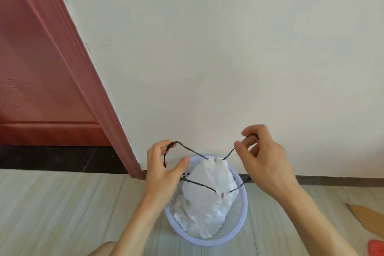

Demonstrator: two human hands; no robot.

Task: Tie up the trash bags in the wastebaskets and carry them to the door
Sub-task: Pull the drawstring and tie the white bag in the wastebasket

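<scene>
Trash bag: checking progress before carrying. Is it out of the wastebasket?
No: the trash bag sits inside the wastebasket, its black drawstrings held by the left hand and right hand.

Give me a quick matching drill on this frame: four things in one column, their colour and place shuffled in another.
1 trash bag
2 wastebasket
3 drawstring
4 door

A black, held by left hand and right hand
B reddish, far left
C white, inside the wastebasket
D pale lavender, on the floor by the wall

Pairs: 1-C, 2-D, 3-A, 4-B
</scene>
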